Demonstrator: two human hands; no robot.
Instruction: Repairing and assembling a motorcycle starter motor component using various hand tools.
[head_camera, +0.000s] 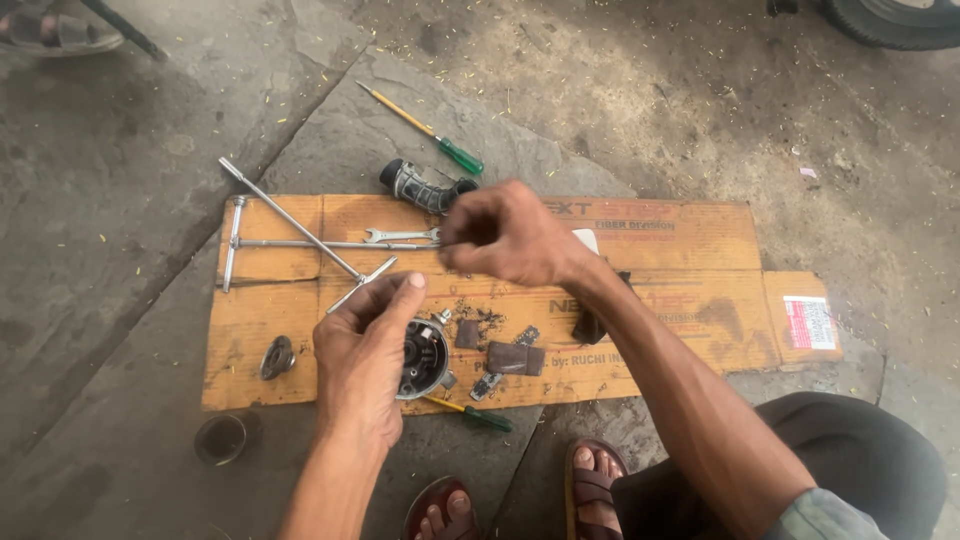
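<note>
While the left hand (362, 352) wraps around a round metal housing (424, 358), the part sits on the thumb side of the palm, open face turned right and up, held just above the near edge of the flattened cardboard sheet (700, 250). Fingers closed round its back, thumb stretched along the top toward the upper right; forearm comes up from the bottom edge of the frame. Right hand (505, 235) raised above the cardboard, up and right of the housing, clear of it, fingers curled into a loose pinch; blurred, cannot tell if anything is held in it. Right forearm runs diagonally down to the lower right, elbow bent over the knee. On the cardboard: T-handle wrenches (295, 240), a small spanner (400, 236), a black rubber grip (425, 187), dark brown pads (515, 358), a round metal cap (277, 357). Green-handled screwdriver (425, 128) on the stone floor beyond; a second one (470, 412) just below the housing.
</note>
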